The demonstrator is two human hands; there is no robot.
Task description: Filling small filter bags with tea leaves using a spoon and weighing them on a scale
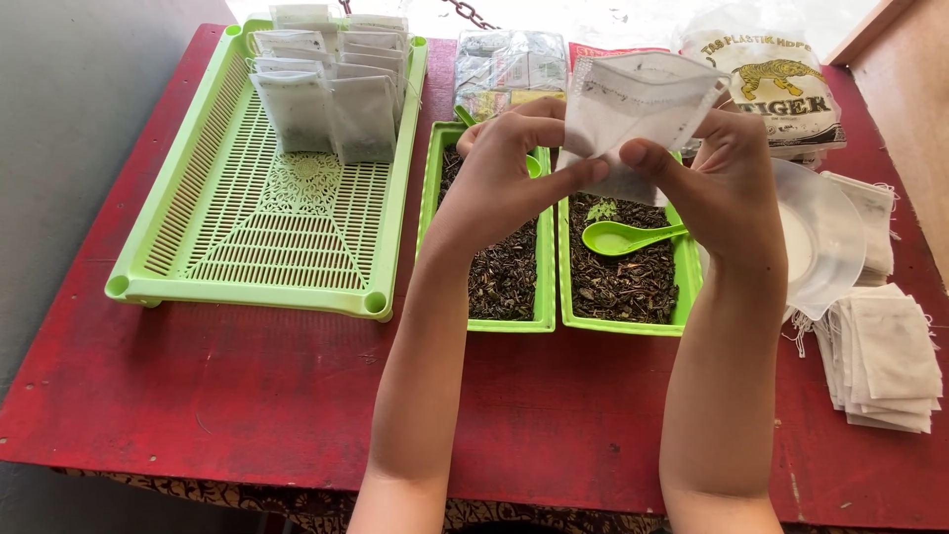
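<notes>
The white filter pouch (633, 114) was held up between both hands, above two green tubs of dried leaves (621, 272). The left hand (504, 168) and right hand (727, 173) each had their grip clamped on its edges, with a green spoon (623, 237) lying below.

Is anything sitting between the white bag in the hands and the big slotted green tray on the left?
Nothing visible does. The white mesh filter bag is held up by the left hand and right hand above the two small green trays of dried leaves. The large slotted green tray lies to the left, its near half bare.
</notes>
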